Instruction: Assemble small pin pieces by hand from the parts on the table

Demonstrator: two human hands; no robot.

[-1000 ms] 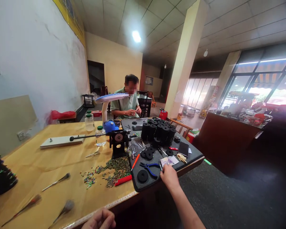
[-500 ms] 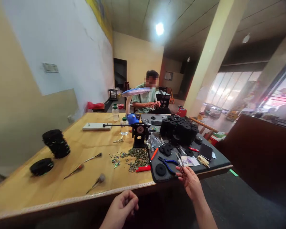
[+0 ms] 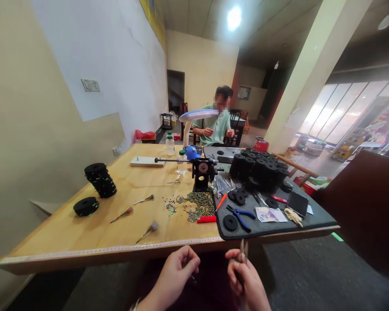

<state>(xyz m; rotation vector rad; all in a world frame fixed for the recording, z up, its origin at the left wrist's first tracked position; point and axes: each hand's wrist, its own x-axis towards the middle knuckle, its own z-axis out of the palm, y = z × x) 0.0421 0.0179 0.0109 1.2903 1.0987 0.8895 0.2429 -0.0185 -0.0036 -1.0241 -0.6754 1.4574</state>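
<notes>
My right hand (image 3: 249, 276) is closed around a small pair of metal scissors (image 3: 244, 247), their slim blades pointing up in front of the table edge. To its left, my left hand (image 3: 176, 274) is pinched shut over my lap; whatever it may hold is too small to name. Nearest the hands on the grey mat (image 3: 266, 232) are blue-handled pliers (image 3: 243, 216), a black foam ring (image 3: 230, 223) and a banknote (image 3: 270, 214). Left of the mat lie a red-handled tool (image 3: 206, 220) and a pile of small metallic beads (image 3: 202, 203).
A black clamp vise (image 3: 201, 175) stands mid-table before a blue lamp (image 3: 192, 152). Stacked black foam rolls (image 3: 259, 170) crowd the mat's back. Foam rings with small pieces stuck in them (image 3: 100, 180) and several brushes (image 3: 148, 231) lie left. Opposite sits a person (image 3: 214, 125).
My right hand has drawn back from over the mat with the scissors, down toward my left hand. My view has shifted left. The person opposite has moved their hands apart.
</notes>
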